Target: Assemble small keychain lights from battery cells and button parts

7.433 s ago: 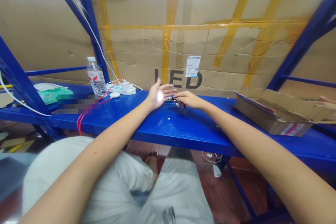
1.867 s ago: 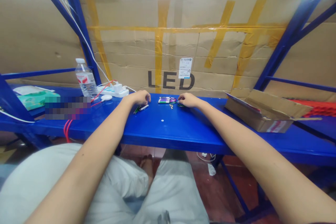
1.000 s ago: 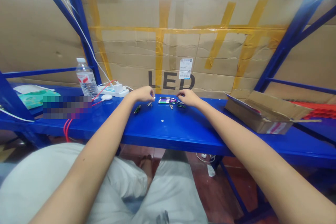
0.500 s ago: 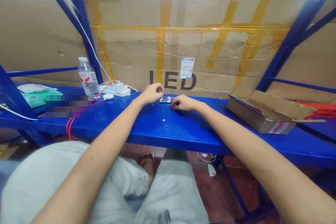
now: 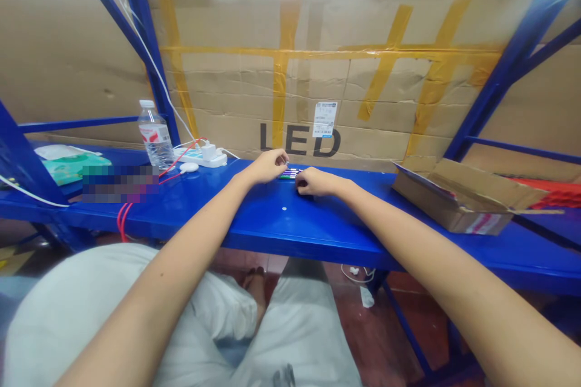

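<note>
A small row of slim, shiny pieces [image 5: 289, 174], striped purple, green and white, lies on the blue shelf top [image 5: 299, 224] near its back edge; their kind is too small to make out. My left hand [image 5: 269, 166] reaches in from the left, with fingers curled together over the row's left end. At the row's right end is my right hand [image 5: 316, 182], fingers bent inward and its side resting low at the shelf. Both hands partly cover the pieces. Whatever sits between the fingertips of either hand is hidden or too tiny to name.
Left are a water bottle [image 5: 155, 140], a white power strip [image 5: 206, 159] with cables, and a green tissue pack [image 5: 72, 166]. An open cardboard box [image 5: 467, 202] stands right, before red material [image 5: 540, 190]. A large taped carton [image 5: 236, 91] walls the back.
My left hand has shifted slightly right and covers more of the striped row. The right hand stays by the row's right end, its fingers curled a little more. The view has tilted slightly.
</note>
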The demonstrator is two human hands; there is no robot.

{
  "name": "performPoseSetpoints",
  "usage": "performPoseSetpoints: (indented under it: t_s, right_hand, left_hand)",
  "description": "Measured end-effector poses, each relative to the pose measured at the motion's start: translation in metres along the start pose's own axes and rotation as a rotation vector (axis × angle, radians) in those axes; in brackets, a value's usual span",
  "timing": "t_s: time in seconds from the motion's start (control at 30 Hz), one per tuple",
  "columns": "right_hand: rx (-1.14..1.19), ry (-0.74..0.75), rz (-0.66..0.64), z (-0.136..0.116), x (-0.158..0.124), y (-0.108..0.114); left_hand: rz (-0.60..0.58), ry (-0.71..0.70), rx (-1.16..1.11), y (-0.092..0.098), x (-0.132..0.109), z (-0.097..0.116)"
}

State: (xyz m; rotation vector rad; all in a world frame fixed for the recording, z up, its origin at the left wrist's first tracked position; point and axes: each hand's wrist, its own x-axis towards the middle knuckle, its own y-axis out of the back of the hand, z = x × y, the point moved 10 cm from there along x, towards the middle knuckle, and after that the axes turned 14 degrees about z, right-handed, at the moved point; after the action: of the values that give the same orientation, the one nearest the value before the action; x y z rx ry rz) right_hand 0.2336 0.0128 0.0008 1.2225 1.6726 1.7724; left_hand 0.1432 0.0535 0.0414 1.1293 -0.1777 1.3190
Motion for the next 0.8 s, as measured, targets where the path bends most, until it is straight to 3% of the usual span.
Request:
performPoseSetpoints:
  t_s: [0.27,0.43,0.7,0.8]
  right_hand:
    - [0.043,0.002,0.007,0.005,0.003,-0.005]
    - [0.094,-0.008,0.069,0.01,0.002,0.006]
    - [0.091,-0.006,-0.001,0.006,0.001,-0.001]
    - [0.116,0.005,0.046,0.005,0.003,0.001]
  left_hand:
    - [-0.019,-0.005,0.033,-0.002,0.0,-0.002]
    - [-0.039,-0.01,0.062,-0.003,-0.001,-0.003]
    - [-0.093,-0.052,0.062,-0.01,-0.003,0.0]
    - [-0.093,-0.043,0.058,-0.012,-0.002,-0.004]
